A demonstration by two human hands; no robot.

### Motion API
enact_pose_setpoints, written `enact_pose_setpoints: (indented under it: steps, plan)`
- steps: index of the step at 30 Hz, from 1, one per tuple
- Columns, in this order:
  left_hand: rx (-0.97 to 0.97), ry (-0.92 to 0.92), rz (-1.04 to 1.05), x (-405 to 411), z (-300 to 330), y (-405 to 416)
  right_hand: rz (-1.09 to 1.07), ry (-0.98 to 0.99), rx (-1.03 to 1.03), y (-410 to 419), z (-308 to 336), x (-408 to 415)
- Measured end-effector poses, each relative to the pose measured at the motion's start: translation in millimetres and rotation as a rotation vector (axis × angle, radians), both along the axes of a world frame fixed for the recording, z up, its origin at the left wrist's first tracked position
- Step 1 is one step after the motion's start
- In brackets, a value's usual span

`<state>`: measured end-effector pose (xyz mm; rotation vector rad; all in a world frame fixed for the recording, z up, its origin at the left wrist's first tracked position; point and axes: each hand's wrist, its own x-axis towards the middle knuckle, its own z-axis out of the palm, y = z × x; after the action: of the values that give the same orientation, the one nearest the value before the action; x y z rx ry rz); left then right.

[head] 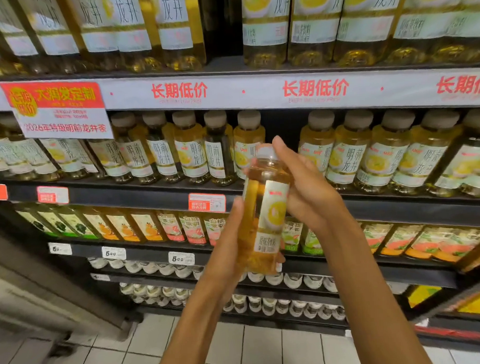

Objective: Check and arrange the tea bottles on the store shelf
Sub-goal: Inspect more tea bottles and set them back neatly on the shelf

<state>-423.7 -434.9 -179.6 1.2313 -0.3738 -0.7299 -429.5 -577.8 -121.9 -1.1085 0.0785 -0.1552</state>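
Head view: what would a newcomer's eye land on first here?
The tea bottle held up mid-frame, the left hand round its base and the right hand at its cap. Behind it, a gap breaks the row of matching bottles; red lettering runs along the shelf strip above.

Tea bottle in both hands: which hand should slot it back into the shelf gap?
Probably the right hand: it wraps the tea bottle near the cap, just below the gap. The left hand only supports the base.

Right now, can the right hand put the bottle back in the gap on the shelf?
Probably yes. The right hand and left hand hold the bottle just before the gap, and nothing blocks it.
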Motion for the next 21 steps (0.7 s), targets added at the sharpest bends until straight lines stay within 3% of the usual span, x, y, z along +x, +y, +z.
enact_pose_setpoints:
  steps: [3, 5, 10, 13, 16, 21]
  plan:
    - [-0.108, 0.227, -0.230, 10.3, 0.3, 16.0, 0.064, 0.003, 0.094, 15.2, -1.1, 6.9]
    - [-0.093, 0.240, -0.252, 18.3, -4.4, 25.0, 0.023, -0.021, 0.074, 24.7, -3.1, 11.4]
    - [0.166, -0.114, -0.054, 32.4, 3.1, 44.2, -0.236, 0.037, -0.275, 43.0, 1.5, 20.1]
    - [0.190, -0.197, -0.049, 31.5, 11.6, 48.8, -0.295, 0.095, -0.185, 51.2, 3.8, 23.9]
    - [0.063, 0.047, -0.097, 31.3, 13.5, 57.9, -0.254, 0.134, 0.028, 59.4, -1.9, 25.2]
    - [-0.166, 0.457, -0.378, 36.6, 17.7, 77.8, -0.141, 0.240, 0.314, 72.5, -15.9, 24.6]
